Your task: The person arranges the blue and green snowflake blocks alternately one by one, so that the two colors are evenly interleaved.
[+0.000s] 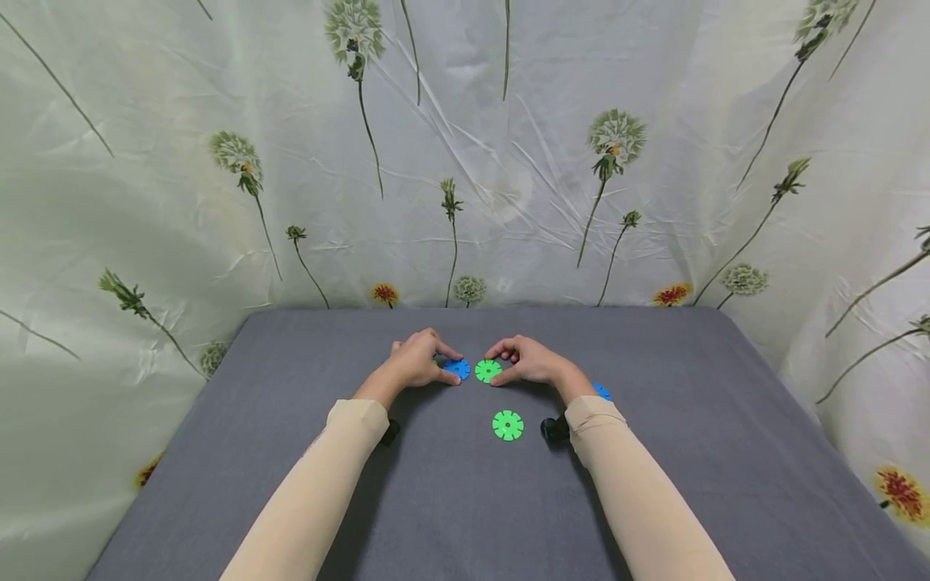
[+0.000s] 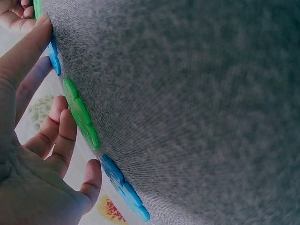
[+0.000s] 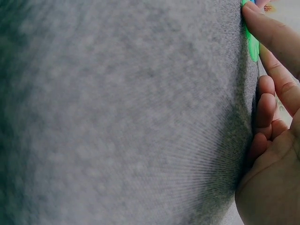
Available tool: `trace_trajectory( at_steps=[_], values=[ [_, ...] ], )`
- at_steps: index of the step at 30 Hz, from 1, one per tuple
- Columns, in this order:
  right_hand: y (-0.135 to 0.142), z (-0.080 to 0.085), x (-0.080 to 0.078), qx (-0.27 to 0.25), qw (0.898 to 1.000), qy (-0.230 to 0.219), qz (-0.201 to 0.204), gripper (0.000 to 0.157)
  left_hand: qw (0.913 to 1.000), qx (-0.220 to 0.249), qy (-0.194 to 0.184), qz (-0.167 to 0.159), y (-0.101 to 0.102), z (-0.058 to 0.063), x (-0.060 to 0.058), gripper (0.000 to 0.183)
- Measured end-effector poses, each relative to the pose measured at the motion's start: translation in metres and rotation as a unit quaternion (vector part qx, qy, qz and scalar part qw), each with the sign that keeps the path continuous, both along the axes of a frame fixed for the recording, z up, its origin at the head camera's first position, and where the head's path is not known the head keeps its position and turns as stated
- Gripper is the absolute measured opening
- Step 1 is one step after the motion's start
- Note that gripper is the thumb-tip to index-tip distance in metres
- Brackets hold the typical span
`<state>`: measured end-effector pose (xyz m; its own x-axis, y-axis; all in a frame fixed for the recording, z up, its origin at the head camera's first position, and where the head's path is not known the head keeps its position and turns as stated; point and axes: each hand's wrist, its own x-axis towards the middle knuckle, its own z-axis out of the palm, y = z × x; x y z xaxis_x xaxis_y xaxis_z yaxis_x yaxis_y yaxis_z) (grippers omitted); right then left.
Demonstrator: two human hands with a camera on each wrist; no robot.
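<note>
My left hand (image 1: 417,361) pinches a blue notched plastic disc (image 1: 458,369) by its edges, between thumb and index finger. Just to its right, a green notched disc (image 1: 488,371) is held the same way by my right hand (image 1: 533,361). A narrow gap separates the two discs, which are close over the cloth. The left wrist view also shows a green disc (image 2: 82,115) and a blue disc (image 2: 124,187) on the cloth by the left hand's other fingers; the hand hides them from the head view.
Nearer to me on the grey table (image 1: 450,500) lies another green disc (image 1: 508,425). A blue disc (image 1: 601,391) shows partly behind the right wrist. Dark wrist cameras (image 1: 555,432) hang beneath the sleeves. A flower-print curtain (image 1: 508,202) stands behind the table.
</note>
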<state>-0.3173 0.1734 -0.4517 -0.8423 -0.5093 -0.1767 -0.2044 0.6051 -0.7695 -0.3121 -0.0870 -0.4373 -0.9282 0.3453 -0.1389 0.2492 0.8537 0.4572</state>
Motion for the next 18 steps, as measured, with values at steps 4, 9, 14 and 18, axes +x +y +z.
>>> trace_trajectory(
  at_steps=[4,9,14,18],
  values=[
    [0.0006,0.0,-0.0005,0.0,1.0,-0.002,0.0,0.042,1.0,0.0,-0.001,-0.001,0.0004,-0.0006,-0.0017,0.041],
    [-0.0003,-0.0003,0.0005,0.001,1.0,-0.004,-0.003,0.042,1.0,0.0,-0.004,-0.003,-0.0013,-0.0017,-0.0021,0.041],
    [-0.0013,0.0004,0.0011,0.003,1.0,-0.007,-0.006,0.043,0.9999,0.002,-0.01,-0.005,-0.0021,-0.0015,-0.003,0.042],
    [-0.0009,-0.0004,-0.0002,0.007,1.0,-0.004,-0.007,0.043,0.9999,0.004,-0.013,-0.005,-0.0016,-0.0004,-0.0037,0.042]
  ],
)
